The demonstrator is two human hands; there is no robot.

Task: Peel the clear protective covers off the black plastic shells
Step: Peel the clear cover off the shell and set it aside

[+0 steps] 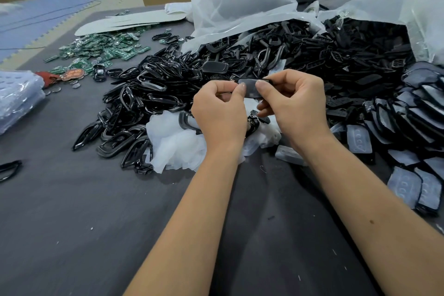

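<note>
hands: left hand and right hand both pinch one black shell
room: bare grey table near edge
hidden: shell's film edge unclear

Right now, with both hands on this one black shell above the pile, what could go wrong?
1. The left hand and right hand pinch the black shell only by thumb and fingertips; a hard tug on the cover could drop it into the pile of black frames.
2. The heap of peeled clear covers lies directly below, so a dropped shell might get buried there.
</note>
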